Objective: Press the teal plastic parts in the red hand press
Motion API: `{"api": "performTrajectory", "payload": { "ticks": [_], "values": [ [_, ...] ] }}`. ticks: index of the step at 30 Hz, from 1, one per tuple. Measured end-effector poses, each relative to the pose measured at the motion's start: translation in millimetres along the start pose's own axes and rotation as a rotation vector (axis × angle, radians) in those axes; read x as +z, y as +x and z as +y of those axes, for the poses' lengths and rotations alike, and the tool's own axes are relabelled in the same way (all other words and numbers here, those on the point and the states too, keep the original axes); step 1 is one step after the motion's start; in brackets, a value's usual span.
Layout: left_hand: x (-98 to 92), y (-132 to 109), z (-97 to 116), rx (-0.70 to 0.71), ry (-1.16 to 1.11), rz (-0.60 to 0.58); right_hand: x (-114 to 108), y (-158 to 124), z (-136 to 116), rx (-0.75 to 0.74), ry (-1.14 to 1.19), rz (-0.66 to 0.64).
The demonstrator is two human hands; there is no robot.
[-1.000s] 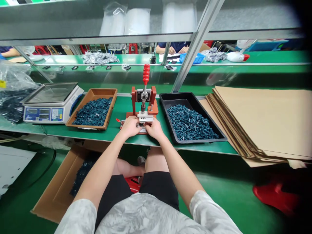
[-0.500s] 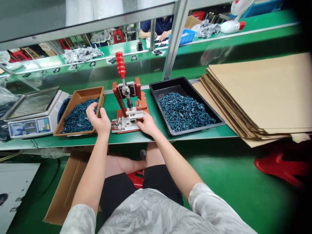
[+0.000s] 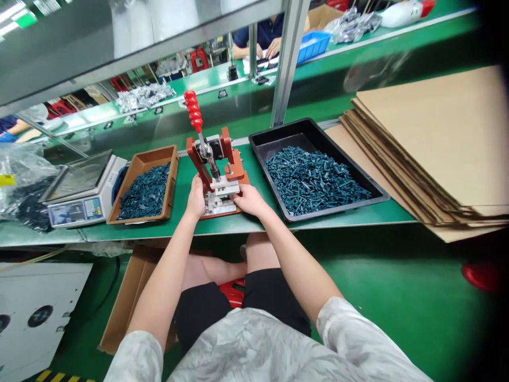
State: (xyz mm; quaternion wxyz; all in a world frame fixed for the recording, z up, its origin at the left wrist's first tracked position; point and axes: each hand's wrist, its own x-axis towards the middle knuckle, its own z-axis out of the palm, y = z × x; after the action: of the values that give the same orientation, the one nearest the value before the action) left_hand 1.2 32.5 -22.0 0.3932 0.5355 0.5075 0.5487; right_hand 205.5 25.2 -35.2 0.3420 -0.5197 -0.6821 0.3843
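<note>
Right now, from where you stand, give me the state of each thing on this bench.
Left hand: against the press's left side, fingers up.
Right hand: resting on the press's metal fixture.
Hand press: standing on the bench.
Red handle: raised, tilted.
Brown tray: filled with dark teal parts.
Black tray: heaped with teal parts.
Cardboard sheets: stacked flat, overhanging the bench edge.

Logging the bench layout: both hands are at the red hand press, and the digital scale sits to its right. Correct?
No: the digital scale stands to the left of the red hand press, beyond the brown tray, as the head view shows. The left hand and right hand are at the press, as you said.
</note>
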Motion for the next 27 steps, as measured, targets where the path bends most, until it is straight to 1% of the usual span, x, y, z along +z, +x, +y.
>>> {"api": "performTrajectory", "payload": {
  "ticks": [1, 3, 5, 6, 7, 8, 10, 12, 13, 15, 18, 20, 21, 22, 24, 26, 27],
  "values": [
    [-1.7, 5, 3, -0.006, -0.046, 0.005, -2, 0, -2, -0.004, 0.004, -0.006],
    [-3.8, 16, 16, 0.016, -0.041, 0.089, -4, 1, -5, -0.017, 0.016, -0.015],
    [-2.3, 27, 40, 0.102, 0.014, 0.208, -3, 3, -3, -0.028, 0.032, -0.030],
    [0.6, 33, 57, 0.171, 0.040, 0.243, -2, 4, -1, -0.028, 0.042, -0.035],
    [5.3, 38, 75, 0.249, 0.059, 0.248, 0, 5, 3, -0.023, 0.051, -0.037],
    [11.4, 43, 93, 0.330, 0.073, 0.225, 2, 7, 7, -0.017, 0.056, -0.036],
    [26.8, 49, 129, 0.493, 0.096, 0.126, 6, 10, 16, -0.006, 0.057, -0.024],
    [42.8, 45, 156, 0.628, 0.147, 0.033, 8, 12, 22, -0.014, 0.042, -0.015],
    [49.8, 37, 164, 0.681, 0.187, 0.012, 9, 13, 24, -0.024, 0.033, -0.012],
    [60.1, 13, 171, 0.775, 0.275, 0.035, 9, 12, 23, -0.042, 0.021, -0.019],
    [64.8, -26, 162, 0.950, 0.359, 0.140, 7, 11, 18, -0.049, -0.002, -0.027],
    [64.1, -41, 153, 1.027, 0.388, 0.182, 5, 10, 13, -0.042, -0.018, -0.015],
    [63.6, -42, 150, 1.039, 0.413, 0.189, 5, 10, 11, -0.040, -0.022, -0.009],
    [62.9, -41, 148, 1.043, 0.451, 0.188, 4, 9, 9, -0.038, -0.024, -0.006],
    [60.8, -28, 150, 1.047, 0.553, 0.179, 4, 7, 6, -0.043, -0.022, -0.014],
    [57.9, -3, 156, 1.017, 0.629, 0.167, 4, 5, 4, -0.053, -0.024, -0.015],
    [56.6, 12, 161, 0.968, 0.646, 0.155, 4, 4, 3, -0.055, -0.031, -0.007]
  ]
}}
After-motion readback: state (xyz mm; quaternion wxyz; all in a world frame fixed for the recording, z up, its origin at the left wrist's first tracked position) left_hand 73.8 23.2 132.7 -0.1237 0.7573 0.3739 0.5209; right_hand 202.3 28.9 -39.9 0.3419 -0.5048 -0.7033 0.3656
